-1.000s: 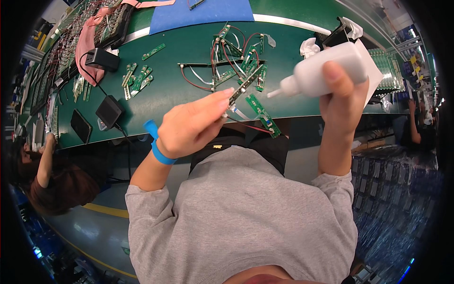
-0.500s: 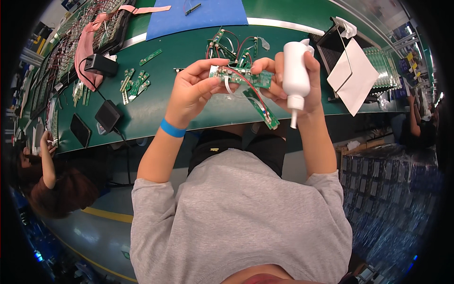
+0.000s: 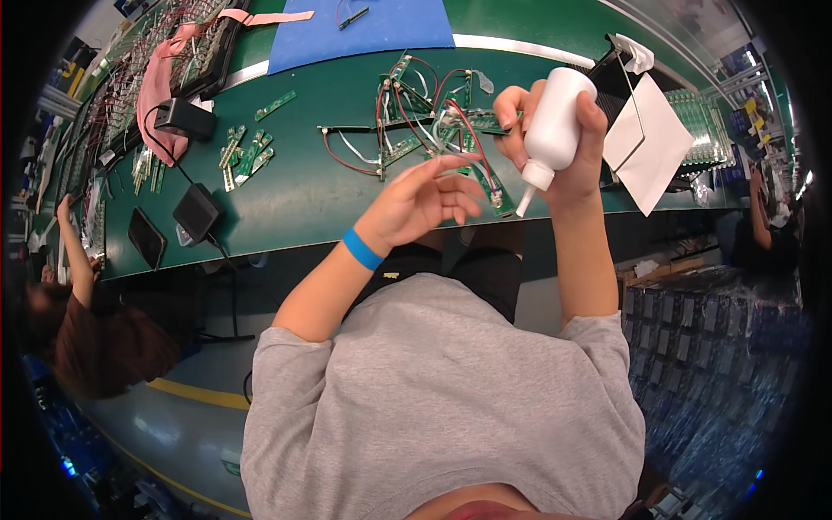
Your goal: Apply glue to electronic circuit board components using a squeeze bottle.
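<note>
We see a right hand [image 3: 584, 169], its grip wrapped around a white bottle [image 3: 557, 121], nozzle [image 3: 524, 201] slanting down. Left of the bottle, wired green circuit boards [image 3: 403, 148] lie tangled on the green desk [image 3: 290, 208]. Nearer the bottle's lower left, a left hand [image 3: 412, 210] hovers, its grip loosely released, fingers half-curled.

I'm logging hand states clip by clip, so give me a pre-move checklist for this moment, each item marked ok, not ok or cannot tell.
1. White bottle held in the right hand: ok.
2. Nozzle angled downward: ok.
3. Left hand open: ok, fingers loosely curled.
4. Left fingertips clear of the white cable beside them: cannot tell, they overlap in view.
5. Red-wired boards laid out separately: not ok, they overlap in a tangle.
6. Blue wristband on left wrist: ok.
</note>
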`<state>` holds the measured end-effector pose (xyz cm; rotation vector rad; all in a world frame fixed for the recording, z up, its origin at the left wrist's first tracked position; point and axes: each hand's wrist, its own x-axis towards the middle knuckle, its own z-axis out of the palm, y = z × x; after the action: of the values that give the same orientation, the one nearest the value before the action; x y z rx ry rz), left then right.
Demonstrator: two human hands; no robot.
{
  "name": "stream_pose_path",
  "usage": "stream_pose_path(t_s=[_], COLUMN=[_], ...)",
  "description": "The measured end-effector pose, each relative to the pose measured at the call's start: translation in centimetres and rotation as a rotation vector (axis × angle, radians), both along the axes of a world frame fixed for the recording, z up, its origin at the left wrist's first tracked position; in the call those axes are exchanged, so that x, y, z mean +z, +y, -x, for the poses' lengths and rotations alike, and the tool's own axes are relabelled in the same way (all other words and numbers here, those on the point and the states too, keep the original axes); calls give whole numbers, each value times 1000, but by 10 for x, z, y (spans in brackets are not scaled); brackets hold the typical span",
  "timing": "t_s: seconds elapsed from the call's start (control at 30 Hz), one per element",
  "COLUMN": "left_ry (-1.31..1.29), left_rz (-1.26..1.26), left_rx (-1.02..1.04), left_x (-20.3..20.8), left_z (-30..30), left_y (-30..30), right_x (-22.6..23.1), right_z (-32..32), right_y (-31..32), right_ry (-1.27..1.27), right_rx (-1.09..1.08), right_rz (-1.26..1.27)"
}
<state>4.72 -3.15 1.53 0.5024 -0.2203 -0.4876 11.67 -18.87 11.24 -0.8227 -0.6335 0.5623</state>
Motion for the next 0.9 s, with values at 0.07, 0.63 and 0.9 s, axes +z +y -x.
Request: stream_pose_path(t_s=[0.07, 0.63, 0.9], left_ry=[31, -288, -482], left_rz=[89, -581, -943], left_rx=[-16, 871, 653], left_x=[3, 41, 78], left_z=[5, 13, 1], left_y=[-8, 6, 40], right_x=[3, -8, -8], right_z=[1, 35, 51], right_y=[-3, -20, -41], right_ry=[-80, -323, -158], right_rx=[-62, -471, -610], right_rz=[48, 199, 75])
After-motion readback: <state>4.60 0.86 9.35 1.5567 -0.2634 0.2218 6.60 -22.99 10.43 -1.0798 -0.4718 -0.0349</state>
